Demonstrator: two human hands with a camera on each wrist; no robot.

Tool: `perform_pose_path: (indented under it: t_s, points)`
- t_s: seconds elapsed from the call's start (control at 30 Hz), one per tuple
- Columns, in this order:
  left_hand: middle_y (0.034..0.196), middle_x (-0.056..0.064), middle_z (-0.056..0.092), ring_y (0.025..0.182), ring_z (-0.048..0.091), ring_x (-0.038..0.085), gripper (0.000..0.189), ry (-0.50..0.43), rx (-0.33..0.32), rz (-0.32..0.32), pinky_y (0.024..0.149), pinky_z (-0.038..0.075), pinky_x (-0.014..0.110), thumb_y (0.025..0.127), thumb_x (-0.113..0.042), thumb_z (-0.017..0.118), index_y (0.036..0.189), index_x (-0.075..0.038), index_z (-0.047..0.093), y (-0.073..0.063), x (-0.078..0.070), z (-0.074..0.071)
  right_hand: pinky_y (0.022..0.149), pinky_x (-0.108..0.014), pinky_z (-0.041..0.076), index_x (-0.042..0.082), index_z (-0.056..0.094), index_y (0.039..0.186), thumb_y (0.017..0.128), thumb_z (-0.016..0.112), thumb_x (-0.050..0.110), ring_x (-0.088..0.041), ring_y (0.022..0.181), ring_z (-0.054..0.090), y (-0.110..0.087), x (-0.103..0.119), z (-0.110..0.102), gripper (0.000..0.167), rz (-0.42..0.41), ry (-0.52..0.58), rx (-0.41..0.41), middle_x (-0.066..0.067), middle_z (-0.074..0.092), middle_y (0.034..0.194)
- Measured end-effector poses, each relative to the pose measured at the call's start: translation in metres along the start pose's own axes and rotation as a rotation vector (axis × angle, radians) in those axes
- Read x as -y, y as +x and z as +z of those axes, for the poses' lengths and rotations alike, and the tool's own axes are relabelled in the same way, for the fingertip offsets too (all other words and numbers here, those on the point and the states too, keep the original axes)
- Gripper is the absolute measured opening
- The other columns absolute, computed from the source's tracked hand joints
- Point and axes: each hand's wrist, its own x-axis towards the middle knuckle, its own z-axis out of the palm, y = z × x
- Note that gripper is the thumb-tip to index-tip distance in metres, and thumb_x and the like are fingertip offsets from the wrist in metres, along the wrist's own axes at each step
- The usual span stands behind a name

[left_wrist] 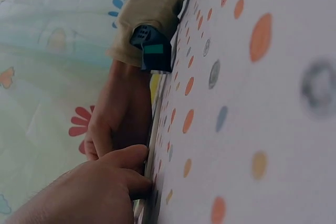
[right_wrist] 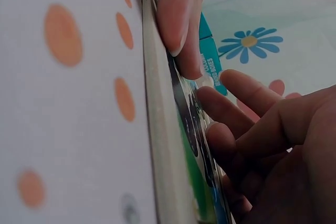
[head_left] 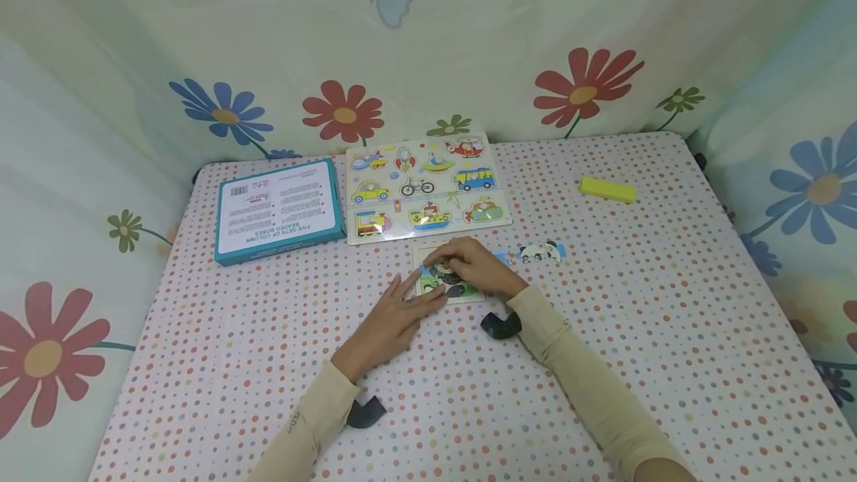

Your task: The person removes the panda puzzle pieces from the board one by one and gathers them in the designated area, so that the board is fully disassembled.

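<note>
Under left hand (head_left: 396,318) (fingers straight, touching its left side) and right hand (head_left: 477,268) (fingers bent; whether pinching anything, cannot tell): one panda puzzle board (head_left: 472,294), flat. Just right of the right hand, the nearer: loose panda pieces (head_left: 539,252), row running left to right.

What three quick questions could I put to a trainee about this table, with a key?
1. Multiple choice: which lies directly beside the teal box? a) the yellow bar b) the vehicle puzzle board
2. True or false: the left hand touches the small panda puzzle.
3. Which hand is nearer the loose panda piece?

Key: 1 b; 2 true; 3 the right hand.
</note>
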Motion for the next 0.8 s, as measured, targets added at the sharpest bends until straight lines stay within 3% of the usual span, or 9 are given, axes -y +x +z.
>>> perform_pose_path:
  t_s: [0.07, 0.27, 0.5, 0.7, 0.8]
  points:
    - [0.150, -0.016, 0.035, 0.148, 0.007, 0.021, 0.049, -0.005, -0.003, -0.002, 0.120, 0.003, 0.045, 0.100, -0.008, 0.047, 0.145, -0.027, 0.044, 0.000, 0.000, 0.000, 0.074, -0.026, 0.046, -0.008, 0.067, 0.110, 0.092, 0.041, -0.013, -0.035, 0.082, 0.056, -0.002, 0.009, -0.002, 0.032, -0.004, 0.009, 0.006, -0.021, 0.068, 0.108]
    - [0.150, -0.013, 0.037, 0.148, 0.010, 0.023, 0.048, -0.016, -0.010, 0.000, 0.120, 0.004, 0.046, 0.099, -0.008, 0.049, 0.144, -0.026, 0.046, 0.000, -0.001, 0.000, 0.079, -0.029, 0.047, -0.007, 0.067, 0.110, 0.093, 0.041, -0.012, -0.035, 0.088, 0.057, -0.002, 0.008, -0.002, 0.031, 0.006, 0.025, 0.014, -0.020, 0.067, 0.110]
    - [0.150, -0.014, 0.036, 0.148, 0.008, 0.025, 0.049, -0.021, -0.009, 0.004, 0.120, 0.004, 0.047, 0.099, -0.007, 0.049, 0.144, -0.026, 0.045, 0.000, 0.000, 0.000, 0.078, -0.027, 0.048, -0.004, 0.067, 0.112, 0.093, 0.041, -0.012, -0.034, 0.088, 0.058, 0.006, -0.030, 0.005, 0.033, 0.001, 0.055, 0.005, -0.018, 0.067, 0.112]
    - [0.150, -0.014, 0.037, 0.148, 0.007, 0.026, 0.050, -0.020, -0.014, 0.005, 0.120, 0.004, 0.047, 0.098, -0.007, 0.050, 0.144, -0.027, 0.046, 0.001, 0.000, 0.000, 0.076, -0.028, 0.049, 0.003, 0.069, 0.111, 0.092, 0.042, -0.011, -0.025, 0.086, 0.057, 0.005, -0.032, 0.005, 0.036, -0.002, 0.083, -0.014, -0.011, 0.068, 0.111]
    - [0.149, -0.015, 0.037, 0.148, 0.006, 0.025, 0.050, -0.026, -0.011, 0.000, 0.120, 0.004, 0.047, 0.098, -0.007, 0.051, 0.144, -0.027, 0.046, 0.001, 0.000, 0.000, 0.083, -0.031, 0.049, 0.005, 0.070, 0.110, 0.090, 0.042, -0.011, -0.021, 0.092, 0.059, 0.004, -0.032, 0.005, 0.038, 0.002, 0.094, -0.022, -0.007, 0.069, 0.110]
